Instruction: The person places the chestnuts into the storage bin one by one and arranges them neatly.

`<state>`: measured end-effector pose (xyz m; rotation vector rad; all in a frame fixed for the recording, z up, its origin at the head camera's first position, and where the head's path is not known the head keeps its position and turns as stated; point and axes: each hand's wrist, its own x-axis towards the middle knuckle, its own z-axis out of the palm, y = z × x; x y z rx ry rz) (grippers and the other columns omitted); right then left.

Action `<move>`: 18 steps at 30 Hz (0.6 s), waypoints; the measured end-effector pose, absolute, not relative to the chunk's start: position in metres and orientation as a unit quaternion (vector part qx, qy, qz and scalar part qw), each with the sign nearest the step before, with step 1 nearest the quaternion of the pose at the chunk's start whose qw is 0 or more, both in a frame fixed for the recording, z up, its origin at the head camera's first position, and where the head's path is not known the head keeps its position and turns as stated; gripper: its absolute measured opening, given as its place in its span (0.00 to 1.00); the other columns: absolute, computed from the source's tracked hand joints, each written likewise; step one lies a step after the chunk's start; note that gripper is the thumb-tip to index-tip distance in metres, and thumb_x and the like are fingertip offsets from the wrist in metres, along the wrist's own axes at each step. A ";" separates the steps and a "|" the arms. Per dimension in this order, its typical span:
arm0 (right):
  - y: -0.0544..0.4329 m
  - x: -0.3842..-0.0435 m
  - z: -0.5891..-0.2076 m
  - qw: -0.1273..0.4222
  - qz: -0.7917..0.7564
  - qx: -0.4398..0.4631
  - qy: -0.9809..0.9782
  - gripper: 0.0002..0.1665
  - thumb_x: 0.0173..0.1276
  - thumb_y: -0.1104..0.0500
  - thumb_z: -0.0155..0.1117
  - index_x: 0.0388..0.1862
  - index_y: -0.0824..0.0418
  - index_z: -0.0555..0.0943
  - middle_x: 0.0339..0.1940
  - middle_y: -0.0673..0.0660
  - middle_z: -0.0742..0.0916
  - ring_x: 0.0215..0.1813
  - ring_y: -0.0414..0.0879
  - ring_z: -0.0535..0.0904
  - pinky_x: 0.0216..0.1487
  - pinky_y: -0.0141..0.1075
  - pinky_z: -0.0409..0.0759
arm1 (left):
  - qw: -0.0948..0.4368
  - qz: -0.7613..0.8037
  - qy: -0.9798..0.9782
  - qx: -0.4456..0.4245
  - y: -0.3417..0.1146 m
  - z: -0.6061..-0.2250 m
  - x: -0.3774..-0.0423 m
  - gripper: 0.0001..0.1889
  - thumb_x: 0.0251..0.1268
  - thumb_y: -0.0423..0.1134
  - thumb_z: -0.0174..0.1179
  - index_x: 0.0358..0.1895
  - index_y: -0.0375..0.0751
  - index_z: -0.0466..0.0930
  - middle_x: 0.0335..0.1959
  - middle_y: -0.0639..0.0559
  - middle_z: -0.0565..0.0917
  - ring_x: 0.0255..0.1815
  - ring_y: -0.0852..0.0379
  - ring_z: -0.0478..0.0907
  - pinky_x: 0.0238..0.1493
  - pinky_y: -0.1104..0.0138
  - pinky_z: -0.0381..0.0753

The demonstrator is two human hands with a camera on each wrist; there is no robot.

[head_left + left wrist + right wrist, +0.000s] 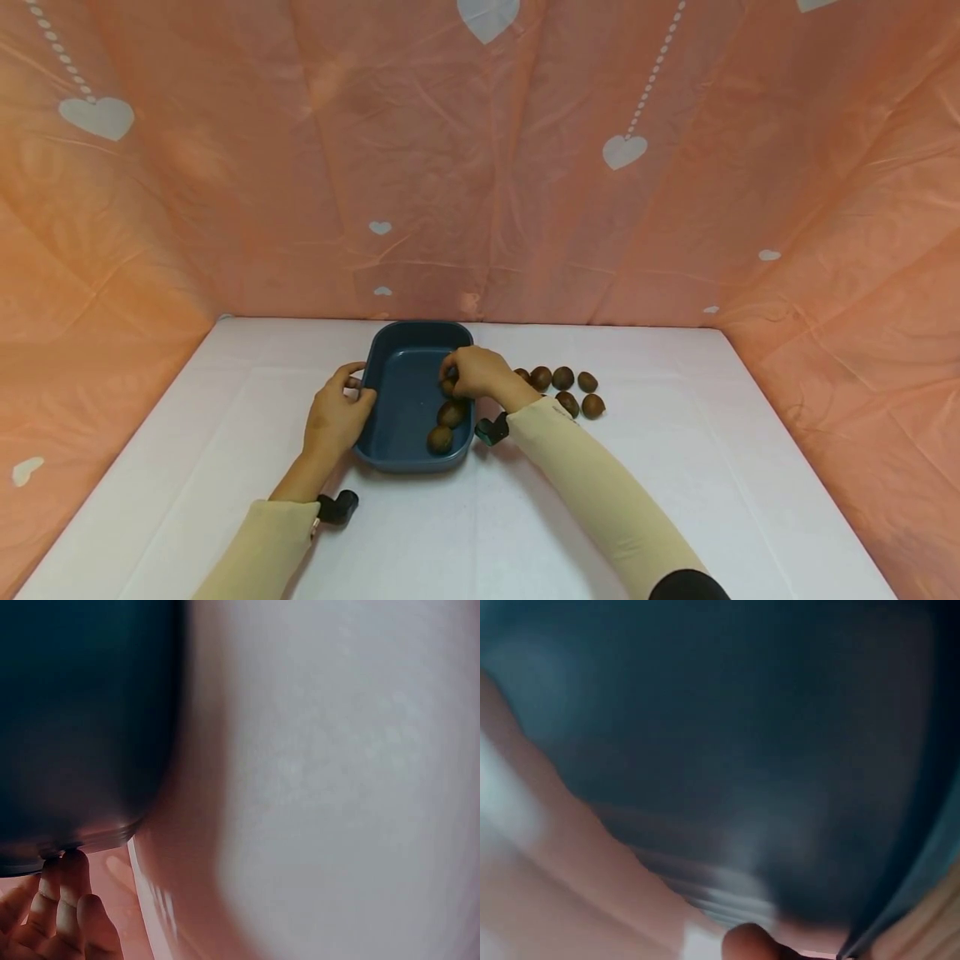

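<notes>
A deep blue rectangular dish [402, 408] stands on the white table. At its left side my left hand [335, 421] grips the wall, thumb over the rim and fingers along the outside. In the left wrist view, fingertips [75, 862] touch the dish's edge. Over the dish's right rim, my right hand [480, 372] pinches a round brown chestnut-like nut [447, 387], partly covered by the fingers. Two similar nuts, one nearer [440, 440] and one farther [452, 413], lie inside along the right wall. The right wrist view mostly shows blurred dish interior [705, 735].
Several more brown nuts [563, 378] lie loosely grouped on the table right of the dish, some partly hidden behind the right wrist and sleeve. A white cloth [420, 533] covers the table. Orange curtains [487, 167] with pale hearts hang at the back and sides.
</notes>
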<state>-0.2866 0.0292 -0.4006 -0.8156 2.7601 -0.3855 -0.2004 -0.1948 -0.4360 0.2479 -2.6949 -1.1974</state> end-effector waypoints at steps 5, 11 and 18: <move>0.029 -0.285 -0.400 0.123 -0.126 -0.275 0.945 0.20 0.53 0.63 0.66 0.45 0.45 0.85 0.46 0.50 0.86 0.40 0.45 0.76 0.37 0.38 0.73 | 0.089 -0.405 -0.906 0.083 -0.194 -0.435 -0.200 0.24 0.64 0.41 0.53 0.64 0.47 0.71 0.49 0.42 0.79 0.42 0.49 0.79 0.38 0.63 0.73; 0.029 -0.284 -0.401 0.113 -0.113 -0.289 0.944 0.16 0.58 0.57 0.67 0.45 0.45 0.84 0.47 0.49 0.86 0.43 0.44 0.78 0.41 0.40 0.77 | 0.092 -0.405 -0.906 0.082 -0.193 -0.436 -0.200 0.24 0.64 0.41 0.53 0.64 0.47 0.71 0.49 0.42 0.79 0.42 0.49 0.79 0.38 0.63 0.73; 0.038 -0.281 -0.396 0.070 -0.139 -0.314 0.937 0.16 0.58 0.53 0.68 0.46 0.44 0.85 0.45 0.49 0.86 0.45 0.45 0.80 0.43 0.42 0.78 | 0.097 -0.401 -0.907 0.085 -0.193 -0.436 -0.199 0.24 0.63 0.41 0.53 0.64 0.47 0.71 0.48 0.43 0.79 0.40 0.49 0.78 0.37 0.64 0.72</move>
